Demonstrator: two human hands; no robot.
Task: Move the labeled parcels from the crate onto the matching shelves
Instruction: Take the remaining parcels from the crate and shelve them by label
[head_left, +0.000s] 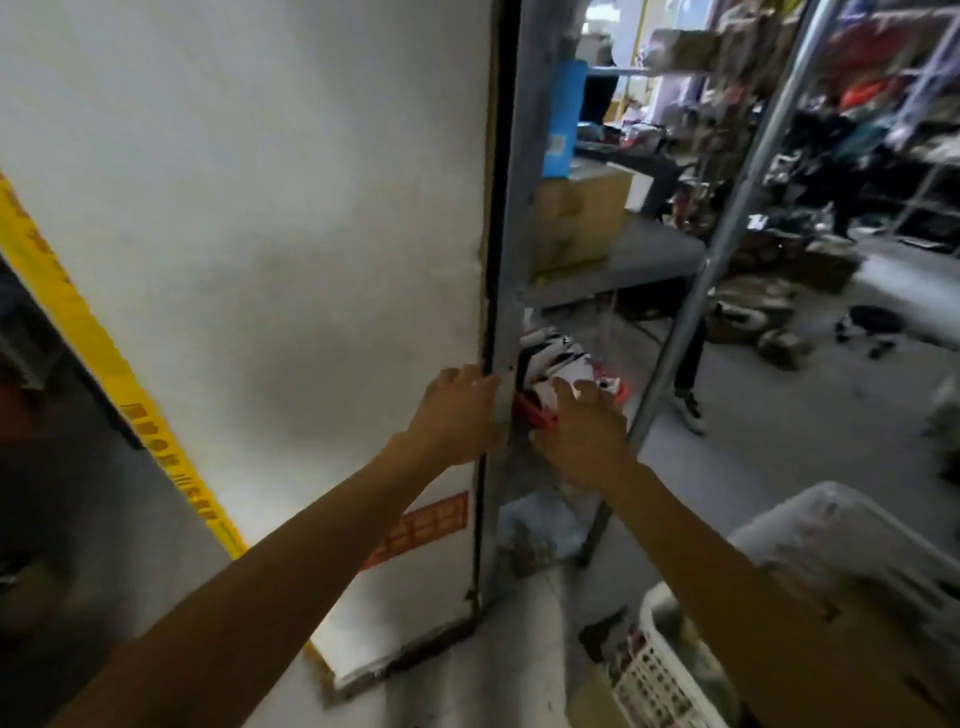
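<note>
While both your hands are up at the low shelf, the parcels (553, 364) you are dealing with sit bunched in a red basket (537, 413) on that level, white and black wrapped packets leaning together just behind the grey upright (511, 218) of the rack. Your right hand (582, 426) is on the near edge of the basket, fingers bent over its rim and reaching onto the front packet; whether it grips the rim or the packet I cannot tell through the blur. Your left hand (454, 410) lies against the upright where it meets the white wall panel (249, 208), fingers curled round the post's edge, it seems, as a brace.

As for progress, I judge you are midway: some packets are plainly on this shelf already, and the white crate (670, 670) by your right elbow holds more mixed goods, so more trips remain. Nothing shows whether the packet under your right hand is being set in or sorted.

Much is hard to read. No label on any packet is legible, nor any shelf marking, so the match cannot be checked. Your right forearm covers most of the crate. A clear lidded tub (852, 525) stands beside it, contents smeared. The shelf above carries a cardboard box (576, 223) and a blue card (561, 119). The far aisle is a blur of goods, and a dark stool (872, 322) stands on the floor.
</note>
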